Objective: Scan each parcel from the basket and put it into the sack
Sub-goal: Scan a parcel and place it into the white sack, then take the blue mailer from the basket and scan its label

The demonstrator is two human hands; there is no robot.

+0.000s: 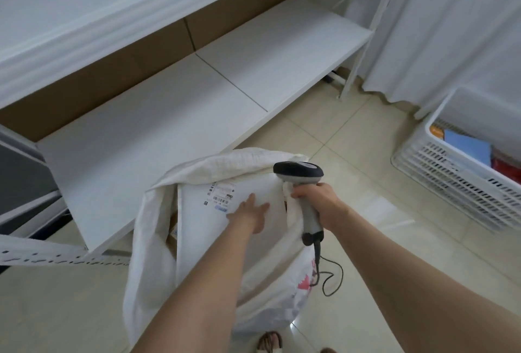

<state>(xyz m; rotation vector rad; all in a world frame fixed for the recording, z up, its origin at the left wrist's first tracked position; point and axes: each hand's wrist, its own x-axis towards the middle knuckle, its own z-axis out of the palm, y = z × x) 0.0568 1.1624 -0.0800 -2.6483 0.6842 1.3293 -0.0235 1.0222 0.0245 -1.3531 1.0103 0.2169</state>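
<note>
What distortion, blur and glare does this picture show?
Head view: the wide lens bows the shelf edge; the parcel label is too blurred to read; the scanner looks sharper; soft glare lies on the floor tiles near the basket.

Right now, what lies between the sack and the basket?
In the head view, bare floor tiles separate the sack from the basket.

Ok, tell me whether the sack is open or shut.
Open: the sack gapes wide, a white parcel lying in its mouth under the left hand.
</note>
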